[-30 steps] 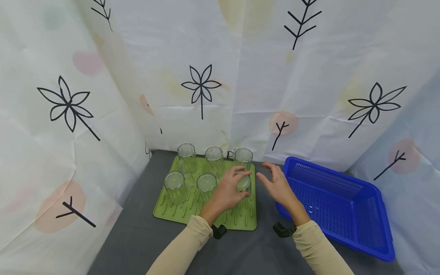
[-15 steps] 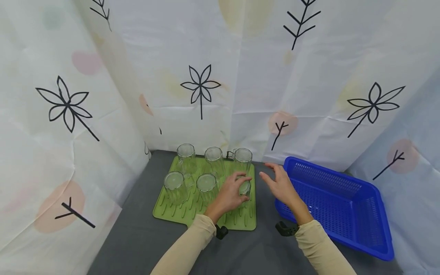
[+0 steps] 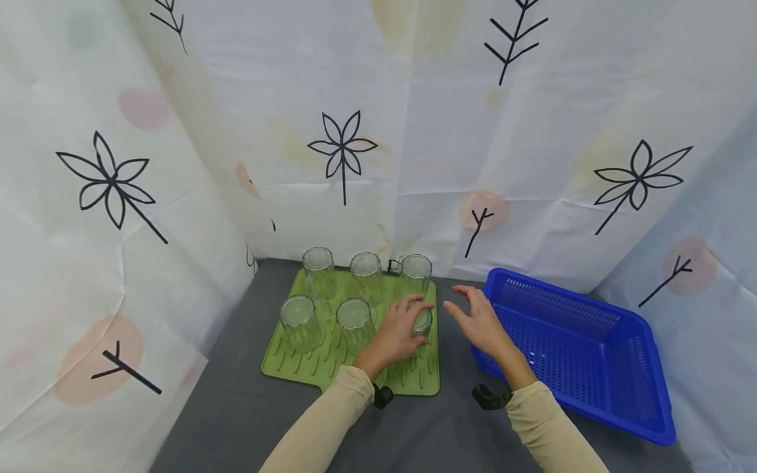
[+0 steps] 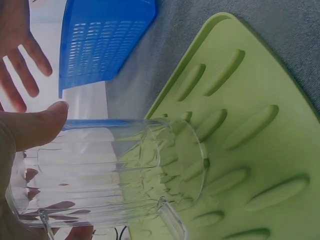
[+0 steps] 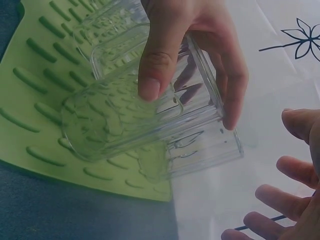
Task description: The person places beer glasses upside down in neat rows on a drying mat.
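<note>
Glass mugs stand upside down in two rows on a green drying mat point(image 3: 414, 386). My left hand point(image 3: 396, 333) grips the front right glass mug point(image 3: 422, 322) near its upturned base. In the left wrist view the thumb point(image 4: 37, 126) lies along one side of the mug, fingers round the other; the mug's handle points toward the lower edge. The right wrist view shows the same mug point(image 5: 112, 112) with its rim at the mat; whether it touches cannot be told. My right hand point(image 3: 483, 326) hovers between mat and basket, fingers spread, holding nothing.
A blue perforated basket point(image 3: 591, 368) sits on the grey tabletop point(image 3: 236, 420) to the right, close to my right hand. Other upturned mugs, such as the front middle mug point(image 3: 356, 325), stand left of and behind the gripped one. A patterned white curtain point(image 3: 437, 164) encloses the back and sides.
My left hand has moved slightly right and down onto the front right mug, its fingers closing round it. The right hand shifted a little right, then slightly back left, and stays apart.
</note>
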A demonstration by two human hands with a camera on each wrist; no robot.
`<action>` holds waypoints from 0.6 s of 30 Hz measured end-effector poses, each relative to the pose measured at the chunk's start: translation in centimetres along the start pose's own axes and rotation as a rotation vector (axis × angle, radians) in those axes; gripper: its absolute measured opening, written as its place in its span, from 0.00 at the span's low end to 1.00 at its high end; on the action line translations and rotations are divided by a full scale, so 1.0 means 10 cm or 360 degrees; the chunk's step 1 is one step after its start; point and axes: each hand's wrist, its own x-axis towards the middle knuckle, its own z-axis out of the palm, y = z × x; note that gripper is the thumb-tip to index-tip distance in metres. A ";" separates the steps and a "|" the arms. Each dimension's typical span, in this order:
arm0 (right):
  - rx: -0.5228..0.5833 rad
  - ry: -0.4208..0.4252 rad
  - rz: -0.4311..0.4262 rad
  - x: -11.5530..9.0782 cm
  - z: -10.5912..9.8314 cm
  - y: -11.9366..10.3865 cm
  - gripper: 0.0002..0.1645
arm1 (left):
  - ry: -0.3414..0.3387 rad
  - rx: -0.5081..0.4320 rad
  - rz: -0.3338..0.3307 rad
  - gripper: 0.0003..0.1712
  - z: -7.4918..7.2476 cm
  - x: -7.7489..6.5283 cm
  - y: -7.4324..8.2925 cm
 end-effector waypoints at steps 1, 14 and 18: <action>-0.0002 0.0005 -0.0006 0.00 0.00 0.00 0.38 | -0.0011 0.0002 -0.0008 0.40 -0.01 0.00 0.01; -0.0101 0.0109 -0.0042 0.01 -0.02 0.01 0.37 | -0.0055 0.0050 -0.0032 0.48 -0.11 0.02 0.07; -0.0204 0.0182 -0.0068 0.01 -0.01 -0.03 0.36 | 0.0036 0.0078 0.0027 0.49 -0.19 0.04 0.11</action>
